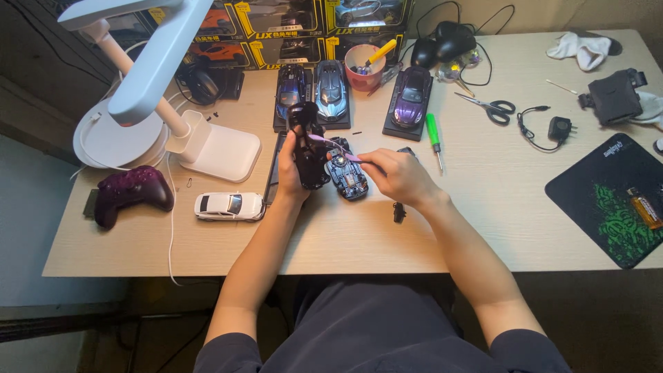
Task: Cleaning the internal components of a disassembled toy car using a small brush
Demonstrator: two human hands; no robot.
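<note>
My left hand (289,173) grips a black model car part (308,148), held upright above the wooden desk (359,235). My right hand (395,174) pinches a thin purple tool (331,144) that reaches across to the black part. Just under the tool lies a dark blue model car chassis (347,177), flat on the desk between my hands. A small black piece (398,211) rests near my right wrist.
A white desk lamp (162,76), a dark purple game controller (131,192) and a white toy car (228,205) sit left. Model cars on stands (411,97), a pink cup (363,68), a green screwdriver (434,135), scissors (487,106) and a black-green mouse mat (611,193) lie behind and right.
</note>
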